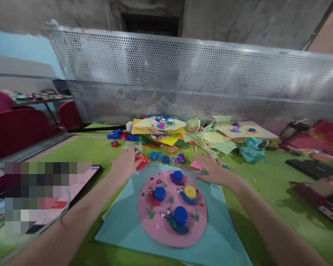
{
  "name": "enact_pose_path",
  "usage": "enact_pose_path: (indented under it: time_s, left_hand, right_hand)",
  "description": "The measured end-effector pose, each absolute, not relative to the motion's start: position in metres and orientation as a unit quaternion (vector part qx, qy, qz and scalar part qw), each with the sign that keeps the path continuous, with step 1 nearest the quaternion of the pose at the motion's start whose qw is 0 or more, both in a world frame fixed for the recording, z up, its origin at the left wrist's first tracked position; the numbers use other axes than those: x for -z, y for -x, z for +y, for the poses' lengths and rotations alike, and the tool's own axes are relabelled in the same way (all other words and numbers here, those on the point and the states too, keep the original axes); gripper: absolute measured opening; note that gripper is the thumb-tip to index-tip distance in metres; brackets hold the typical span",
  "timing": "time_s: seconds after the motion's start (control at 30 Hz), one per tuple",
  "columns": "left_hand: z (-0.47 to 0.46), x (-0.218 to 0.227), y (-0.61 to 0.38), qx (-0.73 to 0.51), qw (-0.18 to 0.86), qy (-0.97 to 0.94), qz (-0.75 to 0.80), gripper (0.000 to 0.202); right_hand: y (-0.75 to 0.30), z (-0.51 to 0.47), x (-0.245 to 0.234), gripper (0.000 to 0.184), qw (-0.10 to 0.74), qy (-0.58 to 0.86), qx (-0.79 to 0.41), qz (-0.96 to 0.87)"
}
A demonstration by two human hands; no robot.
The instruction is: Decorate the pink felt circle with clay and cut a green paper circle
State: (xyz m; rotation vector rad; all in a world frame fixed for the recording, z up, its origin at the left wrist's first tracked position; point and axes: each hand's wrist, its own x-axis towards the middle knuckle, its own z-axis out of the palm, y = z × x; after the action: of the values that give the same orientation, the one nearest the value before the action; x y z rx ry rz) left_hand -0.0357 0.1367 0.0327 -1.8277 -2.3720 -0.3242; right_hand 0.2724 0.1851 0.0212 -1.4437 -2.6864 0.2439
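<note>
A pink felt disc [166,225] with blue and yellow bottle caps glued on it lies on a light blue sheet [127,225] on the green table. My left hand [126,162] reaches past the sheet's far left corner, fingers curled at a red scrap [142,161] and a clear plastic piece [135,147]; blur hides whether it grips them. My right hand [213,170] lies flat with fingers spread on the sheet's far right corner, next to a small pink scrap [195,165].
A pile of coloured paper sheets [166,133], loose blue caps [116,135] and teal scraps [252,149] sits beyond the hands. A phone [80,184] lies at left. A perforated metal screen [194,81] closes the table's far side. Dark red items [319,199] lie right.
</note>
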Motion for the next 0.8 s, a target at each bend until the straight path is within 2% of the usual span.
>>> enact_pose_path:
  time_s: [0.13, 0.3, 0.4, 0.6, 0.73, 0.8]
  left_hand:
    - [0.140, -0.029, 0.030, 0.123, 0.096, 0.683, -0.714, 0.048]
    - [0.145, -0.024, 0.021, 0.099, 0.066, 0.810, -0.575, 0.038]
    - [0.149, -0.015, 0.021, 0.102, 0.061, 0.813, -0.570, 0.028]
    - [0.148, -0.018, 0.017, 0.150, 0.027, 0.793, -0.589, 0.025]
    - [0.138, -0.032, 0.012, 0.249, 0.014, 0.732, -0.634, 0.021]
    - [0.130, -0.037, 0.006, 0.310, -0.011, 0.702, -0.641, 0.027]
  right_hand:
    - [-0.269, 0.185, -0.018, 0.060, 0.042, 0.459, -0.089, -0.883]
    - [-0.267, 0.183, -0.017, 0.061, 0.042, 0.458, -0.089, -0.884]
    - [-0.267, 0.182, -0.015, 0.061, 0.049, 0.444, -0.088, -0.891]
    - [-0.265, 0.178, -0.019, 0.052, 0.084, 0.422, -0.071, -0.900]
    - [-0.257, 0.168, -0.031, 0.040, 0.158, 0.398, -0.037, -0.903]
    - [-0.251, 0.160, -0.037, 0.042, 0.204, 0.396, -0.039, -0.895]
